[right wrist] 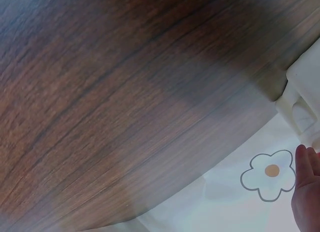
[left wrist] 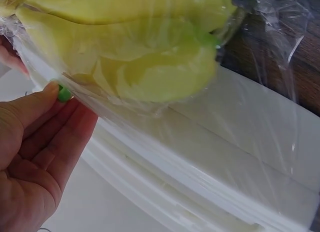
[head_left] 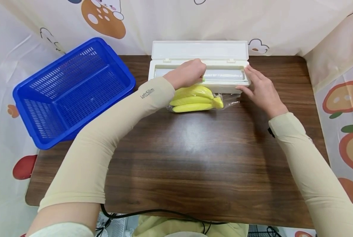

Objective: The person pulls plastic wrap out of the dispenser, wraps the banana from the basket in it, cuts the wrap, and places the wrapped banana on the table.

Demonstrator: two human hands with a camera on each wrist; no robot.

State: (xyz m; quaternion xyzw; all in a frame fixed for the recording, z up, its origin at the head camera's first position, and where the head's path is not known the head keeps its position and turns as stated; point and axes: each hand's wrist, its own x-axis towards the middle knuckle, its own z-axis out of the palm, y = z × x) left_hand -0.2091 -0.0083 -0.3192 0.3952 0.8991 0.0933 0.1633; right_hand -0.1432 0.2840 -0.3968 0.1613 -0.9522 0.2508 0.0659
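A white cling film dispenser [head_left: 223, 88] lies at the table's back edge, its lid [head_left: 200, 50] raised and a film roll [head_left: 223, 74] inside. Along its front edge, my left hand [head_left: 189, 71] pinches a small green slider [left wrist: 63, 93] between thumb and fingertips. My right hand [head_left: 262, 89] grips the dispenser's right end, thumb at the front and fingers over the top. A bunch of yellow bananas [head_left: 194, 100] sits against the dispenser's front under clear cling film [left wrist: 280, 42], which stretches from the box. In the right wrist view only part of the right hand [right wrist: 307, 189] shows.
To the left stands a blue plastic basket [head_left: 129, 82], tilted at an angle across the table's edge. Patterned curtains [head_left: 176, 19] hang behind and on both sides of the brown wooden table [head_left: 194, 164]. A black cable [head_left: 152, 210] runs along the front edge.
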